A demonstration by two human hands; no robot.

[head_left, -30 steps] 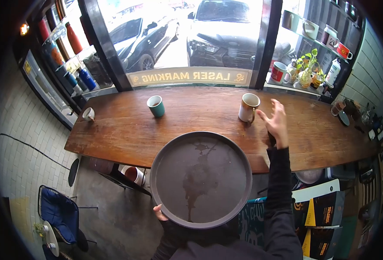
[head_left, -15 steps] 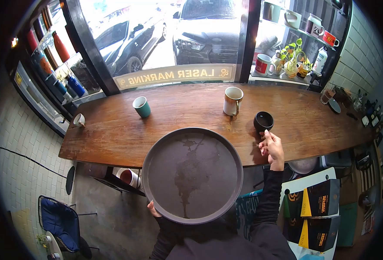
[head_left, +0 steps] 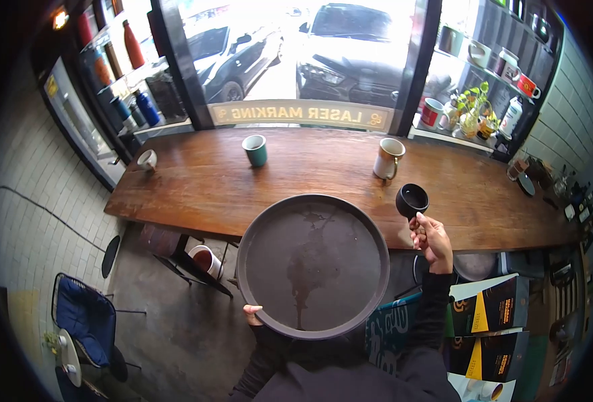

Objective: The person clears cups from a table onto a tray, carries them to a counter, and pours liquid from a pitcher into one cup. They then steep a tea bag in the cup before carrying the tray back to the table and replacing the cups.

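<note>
My left hand (head_left: 251,313) grips the near rim of a round dark tray (head_left: 363,234), held level in front of me; a brown liquid stain runs across its middle. My right hand (head_left: 432,236) holds a small black cup (head_left: 411,199) by its handle, lifted just off the wooden counter (head_left: 189,181) beside the tray's right edge. On the counter stand a cream mug (head_left: 387,158), a teal cup (head_left: 255,149) and a small white cup (head_left: 147,159) at the far left.
A window with reversed "LASER MARKING" lettering runs behind the counter, cars outside. Shelves at the right hold mugs (head_left: 433,112) and a plant (head_left: 472,107). Bottles (head_left: 142,107) line the left shelf. A blue chair (head_left: 85,320) and black boxes (head_left: 504,315) sit on the floor.
My right hand took hold of the black cup and lifted it off the counter toward the tray. The tray stayed in my left hand.
</note>
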